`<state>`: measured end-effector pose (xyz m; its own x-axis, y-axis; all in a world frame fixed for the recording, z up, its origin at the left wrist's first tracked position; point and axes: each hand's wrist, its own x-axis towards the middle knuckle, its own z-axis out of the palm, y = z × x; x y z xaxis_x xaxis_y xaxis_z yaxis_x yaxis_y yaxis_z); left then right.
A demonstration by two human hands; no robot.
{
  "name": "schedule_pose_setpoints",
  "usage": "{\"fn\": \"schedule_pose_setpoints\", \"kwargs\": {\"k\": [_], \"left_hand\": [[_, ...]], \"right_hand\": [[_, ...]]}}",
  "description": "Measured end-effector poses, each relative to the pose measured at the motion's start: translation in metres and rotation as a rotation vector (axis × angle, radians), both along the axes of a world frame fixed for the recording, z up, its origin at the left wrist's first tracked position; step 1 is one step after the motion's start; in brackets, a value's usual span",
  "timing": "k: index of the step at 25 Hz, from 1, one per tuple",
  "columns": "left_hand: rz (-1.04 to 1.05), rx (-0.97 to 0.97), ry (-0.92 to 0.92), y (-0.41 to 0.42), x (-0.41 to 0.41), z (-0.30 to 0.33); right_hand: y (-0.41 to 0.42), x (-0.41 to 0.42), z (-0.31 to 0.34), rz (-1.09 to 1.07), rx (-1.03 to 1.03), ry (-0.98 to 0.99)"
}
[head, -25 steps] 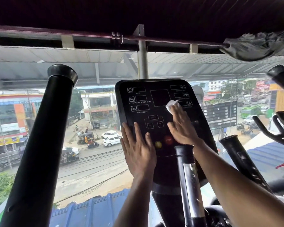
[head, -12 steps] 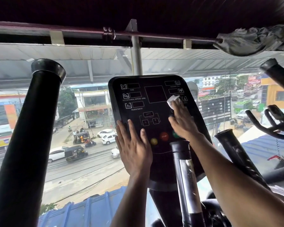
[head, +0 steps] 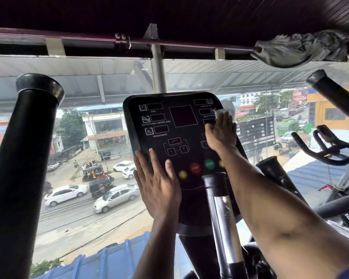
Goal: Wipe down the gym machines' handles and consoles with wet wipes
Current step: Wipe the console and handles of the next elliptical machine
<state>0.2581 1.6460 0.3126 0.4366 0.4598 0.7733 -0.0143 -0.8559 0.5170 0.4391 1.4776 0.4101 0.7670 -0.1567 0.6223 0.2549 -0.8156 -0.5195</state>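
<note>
The black console (head: 175, 125) of a gym machine faces me, with display windows above and coloured round buttons low down. My left hand (head: 158, 184) lies flat with straight fingers on the console's lower left edge. My right hand (head: 222, 133) presses a white wet wipe (head: 220, 113) flat against the console's right side, near the right-hand display windows. Only a corner of the wipe shows past my fingertips. A black-capped chrome handle (head: 220, 198) rises just below the console, in front of my right forearm.
A thick black handle (head: 24, 150) stands tall at the left. Another black handle (head: 334, 91) slants at the upper right, a shorter one (head: 274, 172) at the right of the console. An exercise bike's handlebar (head: 326, 146) sits far right. A glass window behind shows the street below.
My right hand has slid the wipe from the console's middle toward its right edge. My left hand has stayed on the lower left edge. The camera has shifted a little.
</note>
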Motion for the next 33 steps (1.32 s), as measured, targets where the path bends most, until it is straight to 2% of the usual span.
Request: {"fn": "schedule_pose_setpoints", "kwargs": {"k": [11, 13, 18, 23, 25, 28, 33], "left_hand": [[-0.005, 0.002, 0.019, -0.002, -0.006, 0.004], [0.013, 0.072, 0.039, -0.004, -0.007, 0.003], [0.037, 0.491, 0.15, -0.014, -0.011, -0.001], [0.009, 0.574, 0.191, -0.019, -0.019, 0.003], [0.015, 0.575, 0.154, -0.022, -0.022, 0.002], [0.033, 0.537, 0.217, -0.031, -0.015, -0.003], [0.179, 0.734, 0.288, -0.026, 0.029, -0.015]], "right_hand": [[-0.017, -0.053, -0.078, -0.033, -0.098, 0.033], [-0.015, -0.055, -0.069, 0.02, -0.078, 0.051], [0.002, -0.064, -0.032, 0.173, -0.18, 0.064], [0.014, -0.081, 0.024, 0.345, -0.247, 0.117], [0.008, -0.099, 0.053, 0.419, -0.239, 0.064], [-0.033, -0.107, 0.084, 0.455, -0.225, -0.01], [-0.117, -0.045, 0.057, 0.436, -0.059, 0.095]]}}
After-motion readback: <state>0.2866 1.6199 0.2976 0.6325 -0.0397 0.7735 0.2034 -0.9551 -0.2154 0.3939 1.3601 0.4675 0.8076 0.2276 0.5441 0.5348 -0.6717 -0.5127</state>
